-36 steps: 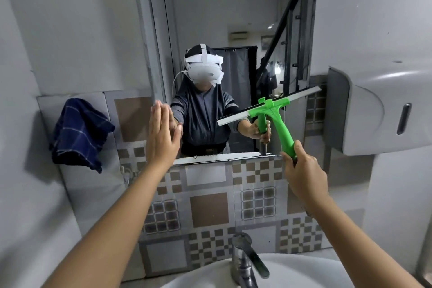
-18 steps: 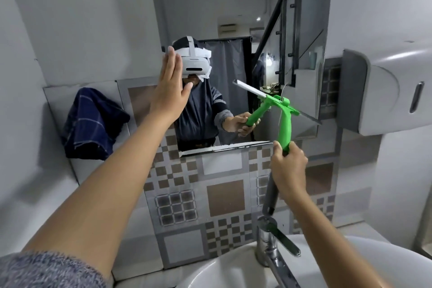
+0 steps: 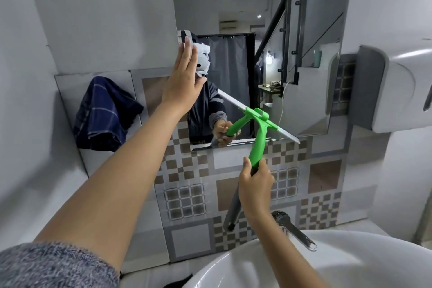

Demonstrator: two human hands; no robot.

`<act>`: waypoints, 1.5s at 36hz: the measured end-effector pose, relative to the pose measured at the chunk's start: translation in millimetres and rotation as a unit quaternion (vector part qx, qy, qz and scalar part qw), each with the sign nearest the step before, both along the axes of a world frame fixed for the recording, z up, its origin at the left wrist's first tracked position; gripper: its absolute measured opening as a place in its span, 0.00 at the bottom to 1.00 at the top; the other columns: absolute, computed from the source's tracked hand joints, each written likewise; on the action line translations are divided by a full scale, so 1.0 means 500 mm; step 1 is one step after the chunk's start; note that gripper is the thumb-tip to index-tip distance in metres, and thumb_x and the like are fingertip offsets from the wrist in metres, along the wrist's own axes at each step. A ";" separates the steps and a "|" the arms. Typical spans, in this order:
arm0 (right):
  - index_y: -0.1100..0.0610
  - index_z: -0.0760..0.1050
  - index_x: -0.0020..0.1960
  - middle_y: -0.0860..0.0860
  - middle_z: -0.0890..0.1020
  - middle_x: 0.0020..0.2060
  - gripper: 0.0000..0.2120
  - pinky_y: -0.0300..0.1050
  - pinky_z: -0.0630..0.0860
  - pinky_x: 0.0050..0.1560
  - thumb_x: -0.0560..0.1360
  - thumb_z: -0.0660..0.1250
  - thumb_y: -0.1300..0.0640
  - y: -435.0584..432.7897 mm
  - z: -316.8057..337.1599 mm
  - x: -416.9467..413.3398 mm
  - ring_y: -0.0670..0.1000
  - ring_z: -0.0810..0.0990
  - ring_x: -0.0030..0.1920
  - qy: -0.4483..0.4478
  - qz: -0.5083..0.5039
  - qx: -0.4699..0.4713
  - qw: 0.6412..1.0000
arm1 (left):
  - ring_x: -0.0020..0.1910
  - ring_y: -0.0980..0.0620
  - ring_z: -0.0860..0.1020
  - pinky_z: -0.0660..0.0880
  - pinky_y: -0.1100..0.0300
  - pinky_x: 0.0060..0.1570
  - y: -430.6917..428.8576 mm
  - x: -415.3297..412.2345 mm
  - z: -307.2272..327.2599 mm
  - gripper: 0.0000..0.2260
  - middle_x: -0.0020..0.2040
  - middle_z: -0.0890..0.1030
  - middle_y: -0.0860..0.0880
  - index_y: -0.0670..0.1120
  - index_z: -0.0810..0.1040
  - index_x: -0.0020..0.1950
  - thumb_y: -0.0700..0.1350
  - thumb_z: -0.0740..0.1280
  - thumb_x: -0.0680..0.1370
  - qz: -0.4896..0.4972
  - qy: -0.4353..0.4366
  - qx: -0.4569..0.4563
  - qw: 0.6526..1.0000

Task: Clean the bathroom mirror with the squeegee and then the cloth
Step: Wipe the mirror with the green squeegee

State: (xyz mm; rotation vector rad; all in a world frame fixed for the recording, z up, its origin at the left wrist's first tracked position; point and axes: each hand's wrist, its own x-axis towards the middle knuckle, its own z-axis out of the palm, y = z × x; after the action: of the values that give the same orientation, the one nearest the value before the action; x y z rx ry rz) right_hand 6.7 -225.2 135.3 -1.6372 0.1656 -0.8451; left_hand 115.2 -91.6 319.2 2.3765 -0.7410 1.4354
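The mirror (image 3: 292,30) hangs on the wall above a tiled strip. My left hand (image 3: 184,77) lies flat and open against the mirror's left edge, fingers together and pointing up. My right hand (image 3: 256,184) grips the handle of a green squeegee (image 3: 258,133), whose grey lower shaft sticks out below my fist. Its blade slants down to the right across the mirror's lower part, near the bottom edge. A dark blue checked cloth (image 3: 105,114) hangs on the wall to the left of the mirror.
A white basin (image 3: 350,262) with a chrome tap (image 3: 294,229) sits below my right hand. A white and grey dispenser (image 3: 397,91) juts from the wall on the right. Patterned tiles (image 3: 194,199) cover the wall below the mirror.
My left hand has slid up the mirror's left edge. The squeegee blade has turned from tilting up-right to slanting down-right and has dropped toward the mirror's bottom edge. The view has shifted left.
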 end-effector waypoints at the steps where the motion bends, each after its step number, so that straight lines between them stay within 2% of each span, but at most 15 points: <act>1: 0.60 0.67 0.41 0.51 0.68 0.26 0.11 0.46 0.64 0.25 0.79 0.59 0.54 0.005 -0.007 0.000 0.48 0.64 0.24 0.003 0.002 -0.006 1.000 | 0.76 0.47 0.45 0.59 0.65 0.61 -0.001 -0.001 0.000 0.32 0.77 0.44 0.44 0.41 0.45 0.75 0.42 0.62 0.79 0.000 -0.001 -0.001 1.000; 5: 0.59 0.68 0.44 0.52 0.71 0.26 0.10 0.46 0.66 0.25 0.78 0.59 0.53 0.020 -0.039 -0.002 0.49 0.66 0.24 0.022 -0.007 -0.057 0.998 | 0.76 0.47 0.46 0.64 0.60 0.63 -0.001 -0.005 -0.001 0.31 0.77 0.45 0.44 0.41 0.47 0.75 0.41 0.62 0.79 0.000 0.002 -0.004 1.000; 10: 0.58 0.68 0.47 0.50 0.73 0.27 0.10 0.43 0.67 0.25 0.78 0.59 0.51 0.036 -0.072 -0.007 0.48 0.69 0.24 0.039 -0.026 -0.121 0.992 | 0.76 0.47 0.47 0.71 0.63 0.55 -0.001 -0.011 -0.017 0.30 0.77 0.46 0.45 0.41 0.48 0.75 0.41 0.62 0.79 0.012 0.005 -0.003 1.000; 14: 0.58 0.68 0.55 0.48 0.73 0.28 0.11 0.41 0.66 0.24 0.78 0.58 0.51 0.034 -0.091 -0.012 0.47 0.70 0.25 0.062 -0.029 -0.161 0.985 | 0.76 0.47 0.48 0.72 0.64 0.49 -0.006 -0.014 -0.044 0.29 0.77 0.47 0.45 0.42 0.49 0.75 0.41 0.61 0.79 0.017 0.009 -0.008 1.000; 17: 0.58 0.67 0.61 0.48 0.74 0.29 0.15 0.41 0.68 0.24 0.78 0.58 0.51 0.030 -0.104 -0.016 0.48 0.71 0.26 0.070 -0.034 -0.188 0.979 | 0.76 0.46 0.48 0.73 0.60 0.54 -0.007 -0.012 -0.065 0.29 0.77 0.48 0.45 0.42 0.49 0.75 0.40 0.61 0.79 0.011 0.015 -0.013 1.000; 22: 0.59 0.69 0.60 0.43 0.69 0.26 0.14 0.40 0.67 0.23 0.77 0.61 0.53 0.022 -0.126 -0.025 0.45 0.70 0.24 0.078 -0.047 -0.215 0.972 | 0.76 0.45 0.47 0.68 0.56 0.62 -0.005 -0.006 -0.089 0.30 0.77 0.48 0.43 0.42 0.49 0.75 0.41 0.62 0.78 0.008 0.020 -0.014 1.000; 24: 0.59 0.71 0.60 0.41 0.68 0.25 0.15 0.38 0.62 0.22 0.77 0.63 0.54 0.020 -0.134 -0.032 0.43 0.67 0.23 0.078 -0.050 -0.224 0.970 | 0.76 0.45 0.47 0.65 0.57 0.64 -0.004 -0.005 -0.097 0.30 0.77 0.48 0.43 0.42 0.49 0.75 0.41 0.62 0.78 0.004 0.019 -0.014 1.000; 29: 0.58 0.71 0.63 0.43 0.69 0.27 0.17 0.34 0.60 0.22 0.75 0.65 0.54 0.008 -0.148 -0.044 0.41 0.66 0.24 0.079 -0.057 -0.232 0.968 | 0.76 0.45 0.47 0.57 0.64 0.62 -0.004 -0.006 -0.109 0.31 0.77 0.48 0.43 0.42 0.48 0.75 0.40 0.62 0.78 0.001 0.017 -0.017 1.000; 33: 0.58 0.72 0.60 0.46 0.73 0.27 0.15 0.36 0.63 0.22 0.75 0.65 0.54 -0.012 -0.156 -0.055 0.46 0.70 0.25 0.076 -0.053 -0.244 0.965 | 0.76 0.46 0.46 0.56 0.65 0.64 -0.006 -0.012 -0.119 0.31 0.77 0.48 0.43 0.42 0.48 0.75 0.39 0.63 0.78 0.001 0.031 -0.028 0.999; 38: 0.56 0.73 0.57 0.46 0.74 0.27 0.13 0.37 0.65 0.23 0.76 0.64 0.51 -0.027 -0.161 -0.092 0.46 0.72 0.26 0.078 -0.041 -0.244 0.966 | 0.76 0.46 0.47 0.52 0.62 0.69 -0.007 -0.036 -0.143 0.29 0.77 0.48 0.43 0.40 0.52 0.75 0.41 0.63 0.78 -0.005 0.073 -0.031 0.997; 41: 0.56 0.73 0.58 0.45 0.74 0.28 0.14 0.35 0.63 0.25 0.76 0.64 0.51 -0.033 -0.149 -0.120 0.44 0.72 0.26 0.069 -0.020 -0.250 0.966 | 0.75 0.48 0.52 0.52 0.63 0.70 -0.006 -0.063 -0.165 0.27 0.76 0.54 0.43 0.39 0.56 0.74 0.44 0.63 0.78 -0.034 0.099 -0.062 0.993; 45: 0.56 0.73 0.59 0.46 0.74 0.28 0.14 0.38 0.67 0.26 0.75 0.66 0.53 -0.053 -0.112 -0.142 0.44 0.70 0.27 0.039 0.035 -0.254 0.966 | 0.73 0.46 0.61 0.61 0.51 0.70 -0.006 -0.116 -0.199 0.23 0.72 0.65 0.42 0.39 0.63 0.71 0.47 0.60 0.79 -0.088 0.111 -0.099 0.985; 48: 0.57 0.74 0.54 0.49 0.76 0.29 0.10 0.44 0.73 0.26 0.75 0.66 0.54 -0.081 -0.065 -0.152 0.46 0.71 0.26 0.020 0.071 -0.316 0.946 | 0.72 0.48 0.62 0.60 0.56 0.70 -0.010 -0.166 -0.214 0.22 0.72 0.66 0.43 0.40 0.64 0.71 0.47 0.60 0.80 -0.108 0.109 -0.081 0.985; 51: 0.58 0.75 0.56 0.50 0.78 0.32 0.11 0.40 0.71 0.25 0.74 0.67 0.57 -0.112 -0.011 -0.158 0.47 0.73 0.27 -0.002 0.081 -0.392 0.917 | 0.72 0.51 0.61 0.56 0.64 0.68 -0.014 -0.218 -0.220 0.21 0.72 0.65 0.44 0.41 0.64 0.71 0.46 0.59 0.80 -0.121 0.087 -0.049 0.988; 54: 0.58 0.73 0.62 0.51 0.82 0.39 0.18 0.36 0.71 0.27 0.74 0.68 0.55 -0.141 0.039 -0.161 0.48 0.77 0.31 -0.030 0.087 -0.486 0.869 | 0.71 0.51 0.63 0.57 0.64 0.68 -0.013 -0.262 -0.229 0.20 0.70 0.68 0.43 0.40 0.66 0.70 0.47 0.58 0.80 -0.135 0.072 0.003 0.988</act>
State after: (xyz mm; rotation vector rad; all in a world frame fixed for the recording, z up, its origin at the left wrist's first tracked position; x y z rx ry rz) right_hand -74.0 -295.8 155.0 -2.5044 -0.5409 -0.8902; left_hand -15.9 -97.9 204.6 2.2498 -0.9840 1.1407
